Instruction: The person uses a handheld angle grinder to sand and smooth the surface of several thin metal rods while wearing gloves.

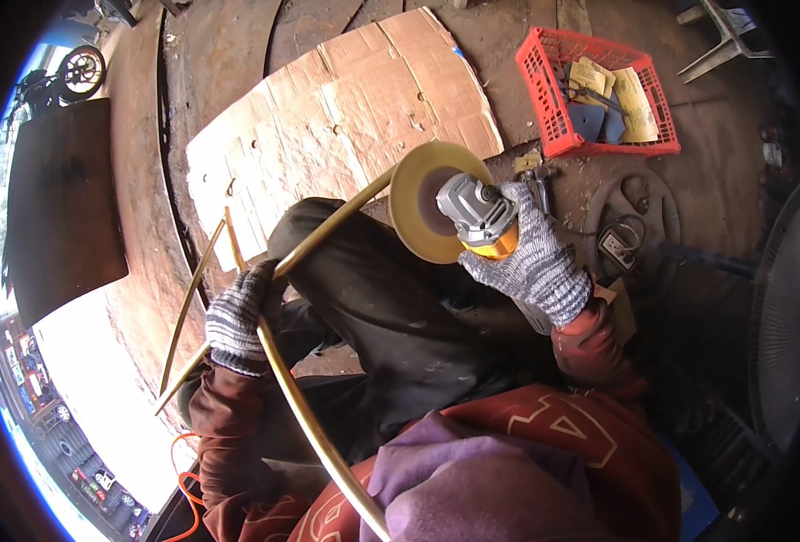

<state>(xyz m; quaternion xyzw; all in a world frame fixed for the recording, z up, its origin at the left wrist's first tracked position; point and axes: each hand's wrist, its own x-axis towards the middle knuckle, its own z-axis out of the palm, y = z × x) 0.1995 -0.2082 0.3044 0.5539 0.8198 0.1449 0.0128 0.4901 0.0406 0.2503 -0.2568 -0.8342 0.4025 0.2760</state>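
L hand (240, 312) has fingers wrapped round bar (336, 217), ctr-left, its axis slanting up-right to disc (407, 212) on grinder (478, 210), clasped by R hand (540, 257), ctr-right.

I see cardboard (355, 99) spread on the floor (224, 54) ahead of the person's knees, with a crate (544, 108) to its right holding papers (636, 104). A rod (332, 234) runs from the left hand (240, 312) over one knee toward the grinder (479, 215) in the right hand (537, 257). Right of the person stands a fan (784, 316); far left, beyond a panel (61, 194), a motorbike (79, 72).
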